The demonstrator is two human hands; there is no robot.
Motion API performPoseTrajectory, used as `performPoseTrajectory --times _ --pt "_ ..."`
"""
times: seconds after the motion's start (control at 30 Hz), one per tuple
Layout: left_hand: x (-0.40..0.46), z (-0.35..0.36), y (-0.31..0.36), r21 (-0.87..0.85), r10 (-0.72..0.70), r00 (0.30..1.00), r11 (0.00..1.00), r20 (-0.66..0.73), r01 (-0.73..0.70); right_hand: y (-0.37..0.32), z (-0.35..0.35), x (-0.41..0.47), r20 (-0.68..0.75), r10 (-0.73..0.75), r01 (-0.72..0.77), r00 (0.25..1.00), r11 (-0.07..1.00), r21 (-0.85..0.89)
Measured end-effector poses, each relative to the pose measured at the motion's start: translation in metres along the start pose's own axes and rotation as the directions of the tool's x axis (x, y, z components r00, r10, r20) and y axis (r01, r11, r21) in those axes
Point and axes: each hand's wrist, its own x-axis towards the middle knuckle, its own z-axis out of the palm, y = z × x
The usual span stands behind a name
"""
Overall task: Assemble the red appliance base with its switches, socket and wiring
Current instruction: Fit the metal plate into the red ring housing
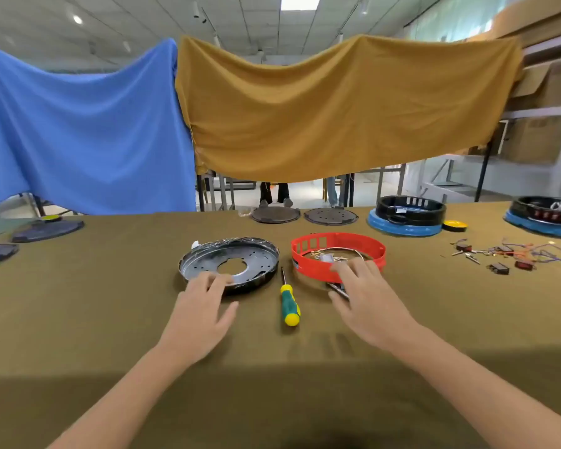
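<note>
- The red plastic ring-shaped appliance base [337,251] lies flat on the olive-brown cloth-covered table [110,319], right of centre. Its far-left wall carries a row of rectangular cut-outs; thin wire and small metal terminals lie inside the ring.
- The right hand [366,299] rests over the near rim of the red base, fingers spread and nearly straight, fingertips touching the rim. No grip is formed. A small dark metallic part [339,290] shows beneath the hand, too hidden to identify.
- The left hand [204,303] lies with relaxed, extended fingers on the near edge of the round black metal plate [230,262], which has a large central hole, small perforations and a raised rim.
- A screwdriver with a green-and-yellow handle [289,306] lies between the plate and the red base, shaft pointing away from the person.
- Loose red rocker switches and coloured wiring [512,254] lie well apart to the right.
- Two dark round perforated discs [305,215] sit at the far edge; beside them stands a black ring base on a blue ring [405,215].
- Blue and mustard fabric sheets [272,108] hang behind the table.
</note>
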Motion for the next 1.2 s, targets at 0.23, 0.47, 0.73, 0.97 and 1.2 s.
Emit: performPoseTrajectory --times 0.23,0.47,0.73,0.97,1.2 --pt "0.077 0.060 -0.016 0.087 0.016 0.997 0.996 0.076 -0.022 0.004 0.058 0.081 -0.202 -0.025 -0.015 0.979 0.981 -0.193" --pt "0.081 0.074 -0.025 0.100 0.166 0.986 0.981 0.003 -0.166 0.006 0.097 0.083 -0.473 -0.105 0.060 0.875 0.992 -0.108" --pt "0.095 0.042 -0.020 -0.407 -0.131 0.881 0.910 -0.455 -0.075 0.000 0.090 0.075 -0.339 -0.100 0.083 0.935 0.994 -0.064" --pt "0.143 0.030 -0.052 -0.992 -0.859 0.503 -0.123 0.098 -0.016 -0.019 0.082 0.103 -0.386 -0.165 0.234 0.908 0.962 0.141" --pt "0.129 0.054 -0.072 -0.909 -0.733 0.575 -0.414 0.363 0.046 -0.054 0.101 0.136 -0.356 0.109 0.105 0.928 0.840 0.532"
